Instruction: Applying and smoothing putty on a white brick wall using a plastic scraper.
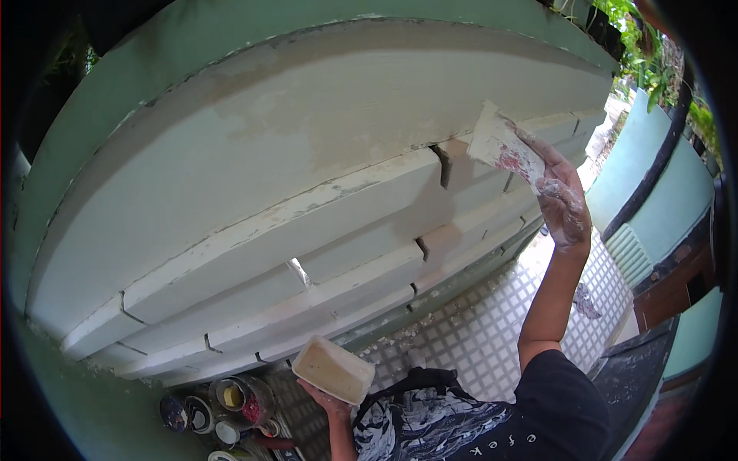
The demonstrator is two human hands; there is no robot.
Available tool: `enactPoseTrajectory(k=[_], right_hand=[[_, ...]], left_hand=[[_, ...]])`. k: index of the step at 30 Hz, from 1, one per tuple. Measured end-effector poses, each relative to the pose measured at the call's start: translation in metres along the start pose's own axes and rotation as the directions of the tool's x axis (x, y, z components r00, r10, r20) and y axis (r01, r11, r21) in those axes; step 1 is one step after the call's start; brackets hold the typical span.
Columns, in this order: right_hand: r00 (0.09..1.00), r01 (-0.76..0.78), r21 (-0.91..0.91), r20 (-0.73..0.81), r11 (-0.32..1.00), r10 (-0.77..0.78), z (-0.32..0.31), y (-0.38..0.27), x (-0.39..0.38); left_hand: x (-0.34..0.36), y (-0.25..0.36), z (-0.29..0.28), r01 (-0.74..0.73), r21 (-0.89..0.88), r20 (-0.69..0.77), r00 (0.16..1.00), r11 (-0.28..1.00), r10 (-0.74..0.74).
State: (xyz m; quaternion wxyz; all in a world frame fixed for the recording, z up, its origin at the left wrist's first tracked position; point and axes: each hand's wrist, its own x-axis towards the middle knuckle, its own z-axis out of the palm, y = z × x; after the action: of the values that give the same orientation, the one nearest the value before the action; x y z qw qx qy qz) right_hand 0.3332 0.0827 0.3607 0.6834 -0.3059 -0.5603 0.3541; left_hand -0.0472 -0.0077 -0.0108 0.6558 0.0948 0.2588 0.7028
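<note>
My right hand [565, 196], coated with white smears, is raised at the right and closed on a wide putty scraper [496, 142]. The scraper is caked with white paste and has reddish marks. Its blade is close to the wall [307, 100], just above the raised block ledge [377, 184]; whether it touches, I cannot tell. Low in the middle, my left hand [324, 397] grips a pale rectangular plastic tub [334, 369] by its side. A pale coating lines the inside of the tub. Damp-looking beige patches show on the wall's upper panel.
White blocks with dark gaps [442, 165] run in rows along the lower wall. Buckets and a clear container [250, 399] with a yellow piece inside stand on the floor at lower left. Patterned tiles [477, 330] cover the floor, with a crumpled dark scrap [586, 301] at right.
</note>
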Motion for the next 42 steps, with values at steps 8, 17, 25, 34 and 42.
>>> enactPoseTrajectory(k=[8,17,25,34,42], right_hand=[[0.993,-0.08,0.403,0.11,0.912,0.039,-0.008,0.026,0.007],[0.998,-0.023,-0.202,0.06,0.979,0.036,-0.007,0.011,0.009],[0.984,0.171,-0.442,0.039,0.881,-0.172,0.018,0.014,0.057],[0.992,0.097,-0.846,0.042,0.524,-0.116,0.059,0.024,0.112],[0.944,0.321,-0.742,0.203,0.588,-0.259,0.089,0.02,0.12]], left_hand=[[-0.013,0.006,0.005,-0.051,0.087,-0.087,0.994,0.995,0.058],[-0.019,0.01,0.014,-0.035,0.134,-0.014,0.999,0.99,0.037],[0.021,-0.019,-0.025,-0.085,-0.194,0.414,0.896,0.977,0.16],[-0.011,0.001,0.019,0.014,0.179,-0.093,0.996,0.984,0.003],[0.016,-0.025,-0.02,0.055,-0.416,0.669,0.695,0.908,0.264]])
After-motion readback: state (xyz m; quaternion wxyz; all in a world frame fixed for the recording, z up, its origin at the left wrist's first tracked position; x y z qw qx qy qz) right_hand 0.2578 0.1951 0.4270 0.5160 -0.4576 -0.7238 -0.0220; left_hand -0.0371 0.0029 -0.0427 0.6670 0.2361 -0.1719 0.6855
